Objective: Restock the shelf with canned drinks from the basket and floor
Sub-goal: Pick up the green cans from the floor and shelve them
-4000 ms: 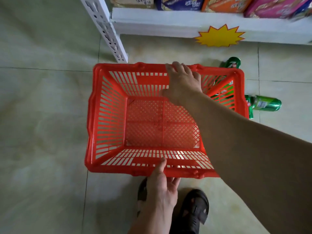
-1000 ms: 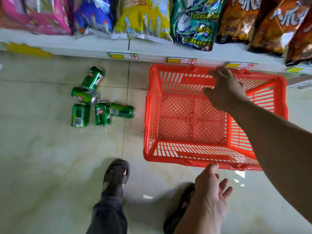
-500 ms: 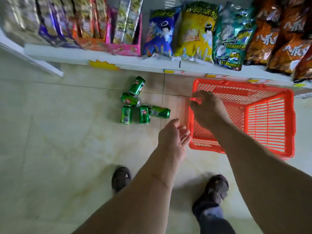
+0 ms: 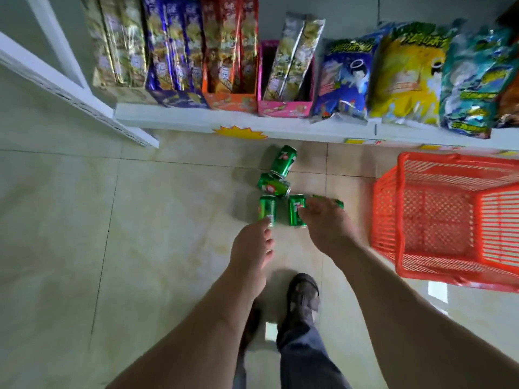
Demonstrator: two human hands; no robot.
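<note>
Both hands reach down over five green cans (image 4: pixel 283 161) lying on the floor (image 4: pixel 140 220). The left hand (image 4: pixel 251 252) nears one can (image 4: pixel 267 210); the right hand (image 4: pixel 327 227) covers another (image 4: pixel 296 210). An empty red basket (image 4: pixel 438 189) stands right of the right hand, below the shelf (image 4: pixel 191 120).

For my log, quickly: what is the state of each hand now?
Left hand: open, holding nothing, fingertips near a can.
Right hand: open, reaching over the cans on the floor, nothing gripped yet.

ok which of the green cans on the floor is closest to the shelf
The top can, lying tilted just below the yellow starburst sticker. The other four lie farther out, toward the hands.
</note>
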